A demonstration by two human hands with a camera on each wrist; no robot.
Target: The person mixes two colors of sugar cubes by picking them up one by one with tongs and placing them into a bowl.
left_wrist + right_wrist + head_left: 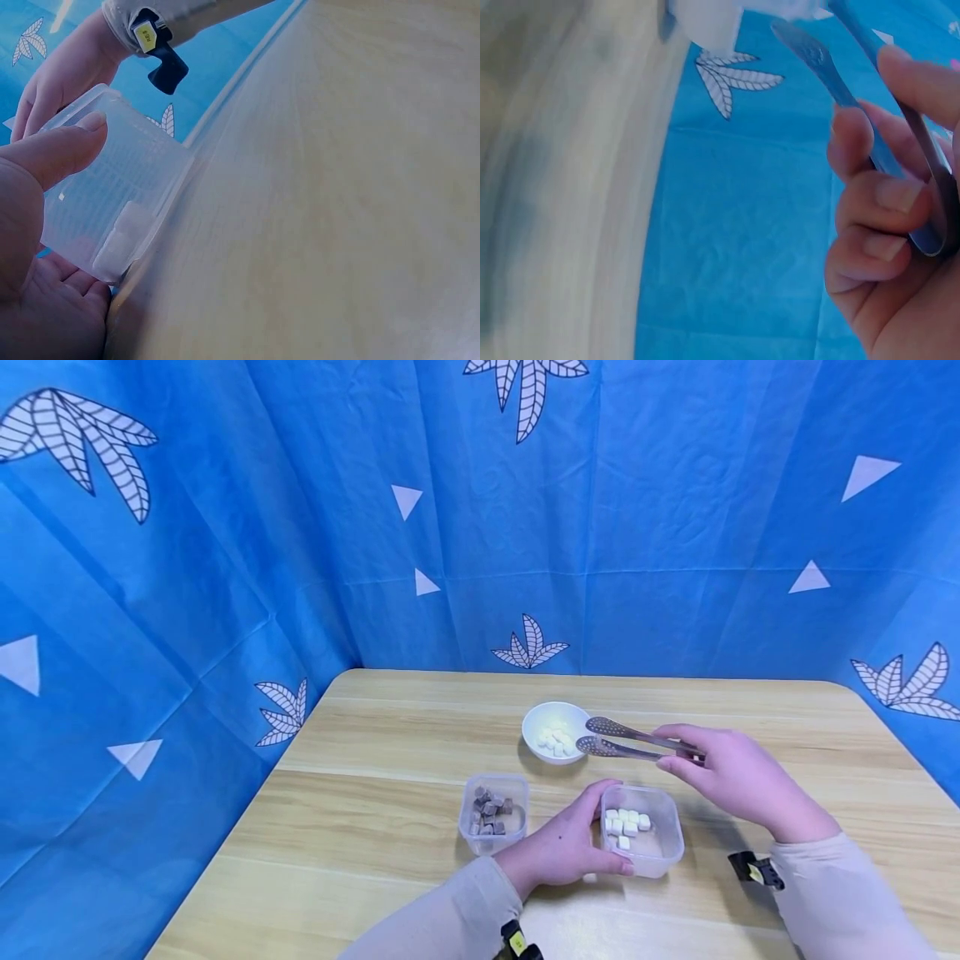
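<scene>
Right of centre in the head view, the right hand (738, 777) pinches light, springy steel tongs (633, 742) mid-shaft (tips apart, empty) over the white bowl (556, 732), while the left hand (566, 847) clasps the clear tub (642, 829).

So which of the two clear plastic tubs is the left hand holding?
The right-hand tub with the white cubes; the left hand grips its near-left side. The tub of brown cubes stands untouched beside it.
</scene>
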